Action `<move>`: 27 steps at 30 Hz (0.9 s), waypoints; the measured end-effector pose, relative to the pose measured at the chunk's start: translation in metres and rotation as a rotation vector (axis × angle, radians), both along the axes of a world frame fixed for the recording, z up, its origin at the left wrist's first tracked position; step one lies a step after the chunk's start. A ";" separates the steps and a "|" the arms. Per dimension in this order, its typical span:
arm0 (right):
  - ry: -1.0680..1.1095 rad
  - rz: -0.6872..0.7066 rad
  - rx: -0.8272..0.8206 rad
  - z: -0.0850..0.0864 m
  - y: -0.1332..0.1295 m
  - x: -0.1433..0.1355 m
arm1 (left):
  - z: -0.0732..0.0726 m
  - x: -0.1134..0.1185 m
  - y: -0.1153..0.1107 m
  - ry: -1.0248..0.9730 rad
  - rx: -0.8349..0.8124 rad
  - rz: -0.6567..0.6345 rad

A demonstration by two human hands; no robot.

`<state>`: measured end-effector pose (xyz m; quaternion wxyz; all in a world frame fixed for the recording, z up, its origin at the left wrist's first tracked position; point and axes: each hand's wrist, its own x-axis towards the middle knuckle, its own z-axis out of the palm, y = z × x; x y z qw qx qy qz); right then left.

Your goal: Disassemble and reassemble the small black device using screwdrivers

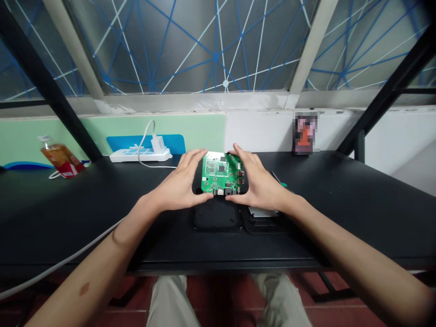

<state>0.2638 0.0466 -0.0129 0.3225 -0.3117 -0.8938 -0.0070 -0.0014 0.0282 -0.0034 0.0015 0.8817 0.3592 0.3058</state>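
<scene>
A green circuit board (pixel 220 172) is held up between both hands, its chips and ports facing the camera. My left hand (pixel 182 181) grips the board's left side, with the thumb at the lower edge and the fingers at the top. On the other side, my right hand (pixel 257 181) holds it by the right edge in the same way. Below the board, a black plastic shell (pixel 217 215) lies on the table. Beside that, another black part (pixel 264 225) with a silvery plate (pixel 263 212) lies partly under my right hand.
On the black table (pixel 163 247), a white power strip (pixel 139 155) with a plugged-in charger (pixel 157 144) stands at the back. A tilted drink bottle (pixel 61 156) is at far left. A dark box (pixel 304 134) leans on the wall. A white cable (pixel 68 260) crosses the left.
</scene>
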 end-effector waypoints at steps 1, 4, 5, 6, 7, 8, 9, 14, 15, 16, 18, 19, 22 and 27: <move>-0.007 -0.003 0.003 0.000 0.000 0.000 | 0.000 0.000 0.000 0.006 0.004 0.002; -0.021 -0.008 0.013 0.000 -0.001 0.000 | 0.000 -0.001 0.000 0.025 0.021 0.002; -0.023 -0.009 0.015 0.000 -0.002 -0.001 | 0.001 -0.001 0.000 0.033 0.025 -0.001; -0.025 -0.011 0.016 0.000 -0.002 -0.001 | 0.001 -0.001 0.000 0.041 0.027 -0.004; -0.025 -0.013 0.018 0.000 -0.003 -0.001 | 0.002 -0.001 0.000 0.050 0.026 -0.007; -0.024 -0.014 0.020 0.000 -0.003 -0.001 | 0.002 -0.001 0.000 0.059 0.024 -0.010; -0.024 -0.015 0.021 0.000 -0.004 -0.001 | 0.002 0.000 0.000 0.067 0.022 -0.011; -0.015 -0.005 0.040 0.000 -0.004 -0.002 | 0.002 0.002 -0.001 0.076 0.022 0.000; -0.012 -0.001 0.049 0.000 -0.004 -0.002 | 0.002 0.002 -0.002 0.074 0.022 -0.001; -0.012 0.002 0.058 0.000 -0.004 -0.002 | 0.002 0.003 -0.002 0.072 0.020 -0.002; -0.014 0.002 0.065 0.000 -0.003 -0.002 | 0.002 0.005 -0.002 0.065 0.015 -0.007; -0.019 0.002 0.061 0.000 -0.003 -0.002 | 0.001 0.005 -0.001 0.056 0.010 -0.010; -0.035 0.017 0.028 0.002 -0.004 -0.001 | 0.001 0.004 0.001 0.010 -0.011 -0.026; -0.021 0.074 -0.017 0.008 -0.005 0.009 | 0.003 -0.002 0.003 -0.087 -0.082 -0.075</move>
